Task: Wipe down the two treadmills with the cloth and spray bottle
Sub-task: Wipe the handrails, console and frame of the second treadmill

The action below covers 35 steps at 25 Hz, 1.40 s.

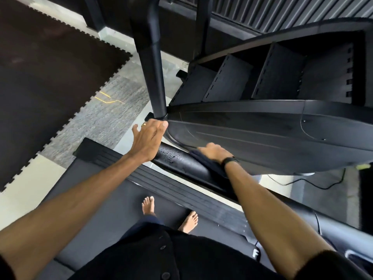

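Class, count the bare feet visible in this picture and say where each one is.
2. Both stand on the dark treadmill belt: the left bare foot nearer the grooved side rail, the right bare foot lower and further right, its heel hidden by dark clothing.

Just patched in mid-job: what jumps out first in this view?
The right hand presses a dark cloth onto the black handrail at centre, where spray droplets bead beside it. The left hand rests on the same rail near the upright post. Bare feet stand on the treadmill belt below.
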Available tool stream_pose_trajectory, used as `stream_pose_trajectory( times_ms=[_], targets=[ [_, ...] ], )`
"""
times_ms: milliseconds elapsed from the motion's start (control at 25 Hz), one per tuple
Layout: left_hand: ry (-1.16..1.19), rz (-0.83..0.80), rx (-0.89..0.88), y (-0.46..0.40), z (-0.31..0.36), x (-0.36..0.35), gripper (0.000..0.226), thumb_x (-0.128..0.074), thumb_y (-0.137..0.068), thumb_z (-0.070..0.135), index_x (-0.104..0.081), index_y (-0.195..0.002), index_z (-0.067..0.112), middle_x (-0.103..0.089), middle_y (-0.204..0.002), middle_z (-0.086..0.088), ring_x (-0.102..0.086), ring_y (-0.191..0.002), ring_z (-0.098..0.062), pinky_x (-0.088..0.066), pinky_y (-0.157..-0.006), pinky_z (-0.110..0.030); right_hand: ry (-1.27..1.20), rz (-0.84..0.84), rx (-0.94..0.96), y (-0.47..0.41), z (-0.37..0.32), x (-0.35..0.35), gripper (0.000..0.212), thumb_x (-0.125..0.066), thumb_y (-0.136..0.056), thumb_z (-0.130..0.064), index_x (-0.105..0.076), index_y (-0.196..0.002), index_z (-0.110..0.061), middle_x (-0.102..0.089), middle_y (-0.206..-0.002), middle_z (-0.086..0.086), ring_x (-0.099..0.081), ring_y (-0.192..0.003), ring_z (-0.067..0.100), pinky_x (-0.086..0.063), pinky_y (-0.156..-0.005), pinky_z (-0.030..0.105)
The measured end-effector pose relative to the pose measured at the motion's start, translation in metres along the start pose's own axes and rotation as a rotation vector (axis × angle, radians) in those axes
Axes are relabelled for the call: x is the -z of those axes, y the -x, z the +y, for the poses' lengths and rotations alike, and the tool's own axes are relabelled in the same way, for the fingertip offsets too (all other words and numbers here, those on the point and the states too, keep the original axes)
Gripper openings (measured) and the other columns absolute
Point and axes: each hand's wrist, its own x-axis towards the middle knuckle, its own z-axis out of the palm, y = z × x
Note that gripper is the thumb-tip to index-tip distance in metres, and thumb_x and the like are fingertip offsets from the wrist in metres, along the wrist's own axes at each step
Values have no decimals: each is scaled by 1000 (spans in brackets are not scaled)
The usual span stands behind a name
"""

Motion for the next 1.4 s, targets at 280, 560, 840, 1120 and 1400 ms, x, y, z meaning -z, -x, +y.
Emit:
stream_pose_trajectory(
  times_ms=[280, 560, 840, 1120, 1400],
  targets=[
    [63, -74, 26, 1, -8, -3, 62, -3, -92, 59, -55, -103, 27, -52, -111, 11, -45, -111, -11, -9, -114, -58, 66, 548, 140, 75, -25, -22, 40, -42, -91, -52, -61, -93, -17, -64, -99, 6, -57, -100, 27, -43, -83, 40],
    [184, -90, -32, -8, -13, -9, 24, -16, -103, 45, -34, -86, 40, -48, -97, 15, -42, -104, -6, -17, -109, -61, 37, 188, -320, 35, 7, 4, 62, -44, -83, -68, -69, -109, -17, -66, -123, 18, -61, -112, 38, -46, -87, 38],
    [548, -239, 291, -21, -27, 8, 52, -15, -103, 55, -53, -114, 23, -51, -116, 6, -46, -117, -18, -20, -110, -48, 68, 451, -87, 26, -118, -28, 38, -46, -93, -50, -60, -99, -15, -66, -110, 12, -60, -104, 32, -43, -83, 40],
    [617, -184, 374, -33, -63, 45, 56, -14, -105, 50, -53, -120, 14, -47, -113, 4, -40, -106, -15, -17, -107, -45, 38, 437, -141, 47, -61, -15, 33, -47, -89, -55, -58, -86, -24, -69, -102, 8, -62, -97, 33, -45, -78, 36],
    [605, -259, 367, -19, -69, 53, 60, -12, -102, 56, -52, -126, 18, -44, -117, 6, -42, -109, -16, -22, -107, -45, 63, 118, -155, -34, -136, -29, 57, -42, -87, -69, -68, -105, -22, -67, -110, 8, -62, -100, 30, -44, -77, 36]
  ],
)
